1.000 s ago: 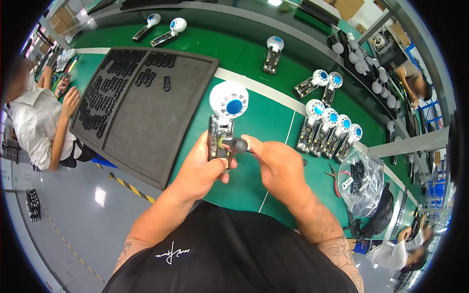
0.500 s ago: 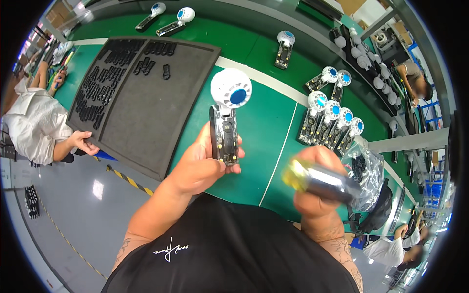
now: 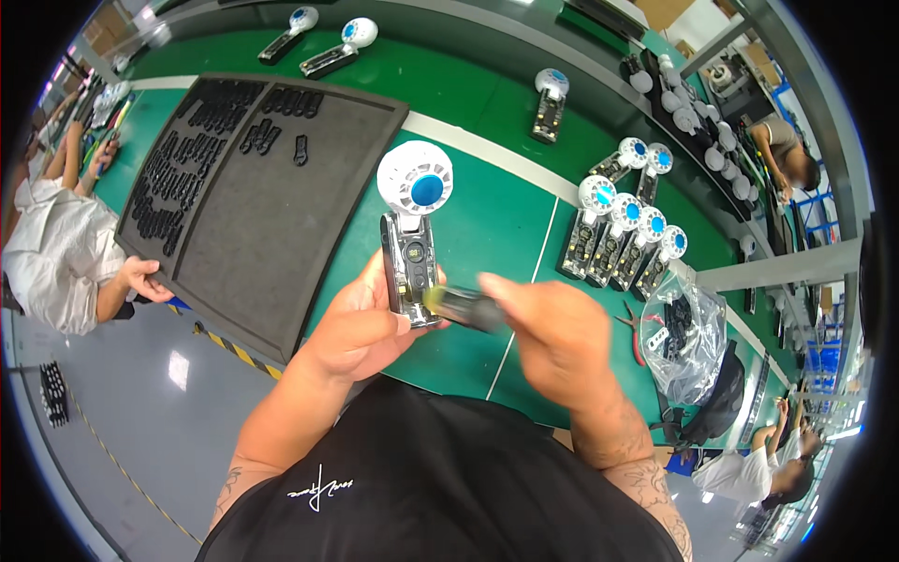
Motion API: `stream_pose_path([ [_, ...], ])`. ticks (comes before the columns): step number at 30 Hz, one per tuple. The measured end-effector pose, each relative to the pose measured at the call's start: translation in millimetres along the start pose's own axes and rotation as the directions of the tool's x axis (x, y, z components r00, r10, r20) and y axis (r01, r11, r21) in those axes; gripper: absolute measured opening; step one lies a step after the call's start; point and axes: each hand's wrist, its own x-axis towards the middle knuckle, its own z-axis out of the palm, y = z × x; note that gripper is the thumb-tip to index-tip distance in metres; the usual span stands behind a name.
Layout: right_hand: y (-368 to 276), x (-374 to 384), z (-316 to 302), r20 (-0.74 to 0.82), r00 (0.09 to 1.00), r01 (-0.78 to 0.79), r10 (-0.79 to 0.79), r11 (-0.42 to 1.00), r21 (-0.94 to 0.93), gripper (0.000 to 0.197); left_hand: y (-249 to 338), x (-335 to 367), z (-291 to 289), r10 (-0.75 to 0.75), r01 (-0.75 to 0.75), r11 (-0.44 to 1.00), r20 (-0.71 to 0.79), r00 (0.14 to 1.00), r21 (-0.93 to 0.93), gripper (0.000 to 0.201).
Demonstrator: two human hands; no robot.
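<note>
My left hand is closed around the lower handle of a handheld device, held upright over the green table. The device has a white ball-shaped head with slots and a blue disc, and its handle shows inner parts. From the right, my right hand grips a dark, shiny, tube-like piece with a yellow-green end. That end overlaps the lower handle; motion blur hides whether they touch. Several similar devices stand in a row to the right on the table.
A dark tray holding rows of small black parts lies at the left, a co-worker's hand at its corner. At the right are red-handled pliers and a clear plastic bag with dark parts. Another device lies farther back.
My right hand has swung left, bringing the dark piece from the right side to the device's lower handle. My left hand still holds the device. The pliers are now uncovered.
</note>
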Motion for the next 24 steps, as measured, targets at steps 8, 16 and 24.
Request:
stream_pose_path([
  [8,7.2,2.4,15.6,0.225,0.97,-0.08,0.097,0.993,-0.083,0.051,3.8,-0.4,0.4,0.096,-0.081,0.956,-0.039,0.995,0.282,0.075],
  [16,30.1,8.8,45.6,0.143,0.989,0.013,0.025,0.966,-0.259,0.052,0.4,4.4,0.0,0.022,0.043,0.968,-0.253,0.967,0.246,0.059],
  [24,60.6,-52.8,40.9,0.175,0.938,-0.264,0.301,0.943,-0.204,0.042,6.9,0.2,-10.7,0.049,-0.026,0.986,-0.136,0.989,0.168,0.052],
])
